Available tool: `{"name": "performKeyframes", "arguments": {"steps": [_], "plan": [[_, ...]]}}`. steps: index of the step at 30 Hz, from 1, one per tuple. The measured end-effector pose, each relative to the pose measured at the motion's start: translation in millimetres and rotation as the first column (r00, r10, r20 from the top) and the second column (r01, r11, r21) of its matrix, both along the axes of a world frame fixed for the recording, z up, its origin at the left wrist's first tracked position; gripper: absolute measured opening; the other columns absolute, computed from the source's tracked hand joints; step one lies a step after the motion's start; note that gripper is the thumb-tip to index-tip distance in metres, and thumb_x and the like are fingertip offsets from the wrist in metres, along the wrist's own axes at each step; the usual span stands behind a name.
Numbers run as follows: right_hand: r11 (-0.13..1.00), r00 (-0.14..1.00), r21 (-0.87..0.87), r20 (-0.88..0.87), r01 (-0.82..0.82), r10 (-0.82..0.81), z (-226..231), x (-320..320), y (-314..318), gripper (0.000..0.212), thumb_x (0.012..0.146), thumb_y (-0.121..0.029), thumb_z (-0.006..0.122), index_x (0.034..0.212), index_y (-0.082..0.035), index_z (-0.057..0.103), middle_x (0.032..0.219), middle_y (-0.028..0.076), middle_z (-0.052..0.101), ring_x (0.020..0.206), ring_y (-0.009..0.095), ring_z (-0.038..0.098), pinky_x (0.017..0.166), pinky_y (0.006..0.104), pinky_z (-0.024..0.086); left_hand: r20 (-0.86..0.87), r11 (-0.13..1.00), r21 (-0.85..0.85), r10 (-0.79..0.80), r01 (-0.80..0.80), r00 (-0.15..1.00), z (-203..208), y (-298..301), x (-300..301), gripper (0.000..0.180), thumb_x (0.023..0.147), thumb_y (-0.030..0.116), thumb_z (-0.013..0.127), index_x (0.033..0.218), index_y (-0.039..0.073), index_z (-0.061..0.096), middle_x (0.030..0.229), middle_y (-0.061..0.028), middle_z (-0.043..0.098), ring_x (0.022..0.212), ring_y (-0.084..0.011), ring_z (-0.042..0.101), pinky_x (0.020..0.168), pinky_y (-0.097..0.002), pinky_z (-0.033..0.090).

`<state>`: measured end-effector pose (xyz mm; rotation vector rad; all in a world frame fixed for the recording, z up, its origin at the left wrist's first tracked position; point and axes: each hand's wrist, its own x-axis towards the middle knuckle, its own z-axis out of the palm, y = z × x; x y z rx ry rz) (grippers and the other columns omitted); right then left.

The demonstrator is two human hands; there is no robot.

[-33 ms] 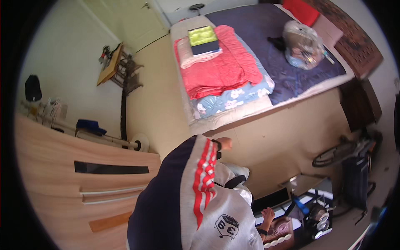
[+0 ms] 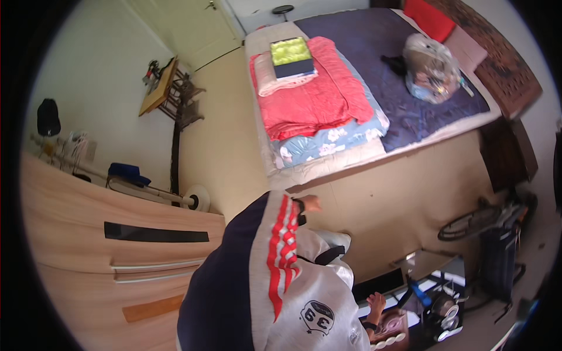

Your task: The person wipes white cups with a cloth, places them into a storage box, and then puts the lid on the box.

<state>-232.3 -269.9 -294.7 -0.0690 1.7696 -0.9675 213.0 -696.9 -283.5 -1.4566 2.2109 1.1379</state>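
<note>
My left hand [image 2: 311,203] sticks out past a striped grey and navy sleeve [image 2: 283,251], a dark band at its wrist. It hangs above the tan floor between me and the bed, touching nothing that I can see; its fingers are too small and foreshortened to read. At the lower right, my right hand [image 2: 376,302] holds nothing, with its fingers apart. It is beside a brown tray [image 2: 380,337] that carries a pinkish rounded piece and a row of small white round items. Whether the hand touches the tray is unclear.
Ahead, a bed [image 2: 328,171] bears a folded red quilt [image 2: 345,99], a yellow-green and dark box [image 2: 291,58] and a stuffed clear plastic bag [image 2: 432,70]. A glass-topped table [image 2: 430,263] stands right, near a wheelchair [image 2: 494,248]. Wooden cabinet [image 2: 164,263] at left.
The whole scene has shifted slightly down and right in view around the bed. My left hand sits a little further left and lower; both hands otherwise look the same.
</note>
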Motion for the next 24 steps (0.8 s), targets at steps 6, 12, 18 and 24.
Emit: {"name": "performKeyframes", "arguments": {"steps": [6, 12, 18, 24], "plan": [[0.961, 0.967, 0.140, -0.054, -0.239, 0.248, -19, -41, -111, 0.029, 0.094, -0.033, 0.062, 0.114, -0.012, 0.065, 0.088, 0.005, 0.072, 0.064, 0.019, 0.069, 0.053, 0.0300, 0.044, -0.504, 0.851, 0.314, 0.526, -0.421, 0.686, 36, -61, 120, 0.063, 0.094, 0.056, 0.064, 0.139, 0.013, 0.056, 0.115, -0.0059, 0.067, 0.093, -0.0197, 0.068, 0.076, -0.0381, 0.056], [0.892, 0.904, 0.148, 0.021, -0.426, 0.428, -14, -15, -271, 0.029, 0.098, -0.039, 0.058, 0.111, -0.013, 0.065, 0.086, 0.004, 0.071, 0.066, 0.018, 0.069, 0.054, 0.0287, 0.045, -0.655, 0.167, 0.514, 0.710, -0.842, -0.258, 132, -291, 184, 0.066, 0.092, 0.056, 0.066, 0.140, 0.013, 0.051, 0.139, -0.0104, 0.051, 0.132, -0.0332, 0.047, 0.099, -0.0460, 0.048], [0.127, -0.160, 0.251, -0.860, -0.960, 0.485, -25, -27, -463, 0.023, 0.099, -0.027, 0.054, 0.100, -0.007, 0.065, 0.084, 0.010, 0.068, 0.065, 0.020, 0.065, 0.053, 0.0323, 0.045, -0.500, 0.119, 0.602, 0.827, -0.790, -0.257, 217, -461, 159, 0.057, 0.080, 0.057, 0.070, 0.120, 0.018, 0.059, 0.114, -0.0087, 0.059, 0.108, -0.0264, 0.057, 0.087, -0.0473, 0.053], [0.648, 0.682, -0.217, -0.287, -0.730, 0.672, 68, 123, -665, 0.026, 0.095, -0.028, 0.063, 0.100, -0.004, 0.066, 0.089, 0.014, 0.071, 0.078, 0.028, 0.069, 0.073, 0.0407, 0.055, -0.457, 0.235, 0.817, 0.821, -0.526, -0.343, 204, -453, 244, 0.028, 0.092, 0.023, 0.062, 0.113, 0.005, 0.059, 0.115, -0.0116, 0.063, 0.112, -0.0291, 0.061, 0.098, -0.0519, 0.056]]}}
